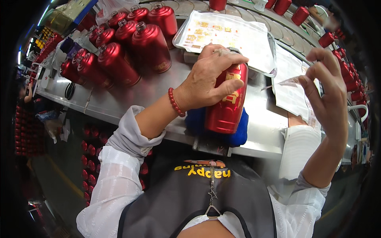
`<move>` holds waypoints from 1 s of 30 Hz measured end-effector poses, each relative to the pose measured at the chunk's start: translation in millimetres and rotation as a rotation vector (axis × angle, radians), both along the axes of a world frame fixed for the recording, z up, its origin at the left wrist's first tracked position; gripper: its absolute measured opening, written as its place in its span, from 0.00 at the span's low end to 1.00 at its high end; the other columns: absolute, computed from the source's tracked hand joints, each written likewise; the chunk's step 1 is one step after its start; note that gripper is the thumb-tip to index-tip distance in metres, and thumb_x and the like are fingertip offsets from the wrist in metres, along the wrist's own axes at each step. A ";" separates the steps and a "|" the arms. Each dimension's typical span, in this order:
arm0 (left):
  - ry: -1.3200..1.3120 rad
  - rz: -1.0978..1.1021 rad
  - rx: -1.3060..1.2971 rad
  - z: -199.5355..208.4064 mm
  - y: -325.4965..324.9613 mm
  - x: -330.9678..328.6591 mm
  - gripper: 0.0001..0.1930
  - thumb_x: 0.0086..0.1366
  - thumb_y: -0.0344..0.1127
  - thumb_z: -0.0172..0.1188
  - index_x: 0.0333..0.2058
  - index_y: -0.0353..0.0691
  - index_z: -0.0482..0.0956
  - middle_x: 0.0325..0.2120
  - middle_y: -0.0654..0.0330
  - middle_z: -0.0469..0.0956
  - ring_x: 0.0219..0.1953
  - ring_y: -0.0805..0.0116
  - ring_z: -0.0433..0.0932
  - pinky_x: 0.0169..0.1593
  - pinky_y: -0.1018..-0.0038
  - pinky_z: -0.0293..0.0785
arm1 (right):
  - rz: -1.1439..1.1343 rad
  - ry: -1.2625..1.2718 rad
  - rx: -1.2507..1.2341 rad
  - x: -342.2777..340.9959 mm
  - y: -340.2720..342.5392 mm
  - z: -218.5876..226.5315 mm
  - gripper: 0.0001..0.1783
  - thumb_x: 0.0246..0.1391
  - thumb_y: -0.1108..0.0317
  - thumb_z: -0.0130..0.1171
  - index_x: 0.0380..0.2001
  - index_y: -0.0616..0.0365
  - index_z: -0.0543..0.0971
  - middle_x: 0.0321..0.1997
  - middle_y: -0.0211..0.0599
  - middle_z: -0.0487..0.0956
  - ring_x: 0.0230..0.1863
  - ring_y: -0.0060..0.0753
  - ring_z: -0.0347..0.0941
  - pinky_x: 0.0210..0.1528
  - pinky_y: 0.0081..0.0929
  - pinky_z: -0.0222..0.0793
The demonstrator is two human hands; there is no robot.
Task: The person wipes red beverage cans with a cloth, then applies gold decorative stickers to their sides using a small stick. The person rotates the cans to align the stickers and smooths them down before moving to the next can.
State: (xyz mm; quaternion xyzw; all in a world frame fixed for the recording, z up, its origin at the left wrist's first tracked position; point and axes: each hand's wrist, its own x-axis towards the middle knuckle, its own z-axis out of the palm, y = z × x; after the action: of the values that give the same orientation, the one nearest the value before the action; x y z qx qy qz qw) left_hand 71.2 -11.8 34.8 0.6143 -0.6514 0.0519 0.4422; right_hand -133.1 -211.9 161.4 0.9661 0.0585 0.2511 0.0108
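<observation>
A glossy red bottle (pixel 224 115) with gold characters lies tilted on a blue cloth pad (pixel 243 126) at the table's front edge. My left hand (pixel 206 77), a red bead bracelet at its wrist, grips the bottle from the left, thumb on its front and fingers over its upper end. To the right my right hand (pixel 328 89) is raised off the table. Its thumb and fingertip pinch a thin, pale, see-through strip of film (pixel 289 81), apart from the bottle. Beyond the bottle lies a white sheet of gold decals (pixel 218 31) on a tray.
Several red bottles (pixel 152 47) stand at the left of the metal table (pixel 170 95). Another printed sheet (pixel 283 71) lies right of the tray. A conveyor (pixel 190 7) carrying more red bottles runs along the back. A white roll or sleeve-like object (pixel 299 152) is at the right front.
</observation>
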 end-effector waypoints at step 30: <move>1.098 -0.213 0.481 -20.8 67.7 -22.9 0.09 0.70 0.33 0.60 0.31 0.36 0.73 0.25 0.68 0.72 0.28 0.81 0.67 0.31 0.80 0.67 | -0.181 0.000 0.993 -30.0 61.6 -156.5 0.13 0.58 0.69 0.65 0.25 0.62 0.73 0.42 0.41 0.74 0.45 0.33 0.71 0.46 0.26 0.66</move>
State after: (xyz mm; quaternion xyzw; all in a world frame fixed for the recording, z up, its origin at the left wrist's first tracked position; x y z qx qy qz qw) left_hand 48.3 55.9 14.0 0.5655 -0.3795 -0.4656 0.5652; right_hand -163.1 -150.3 5.0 0.8559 -0.1518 0.2468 -0.4283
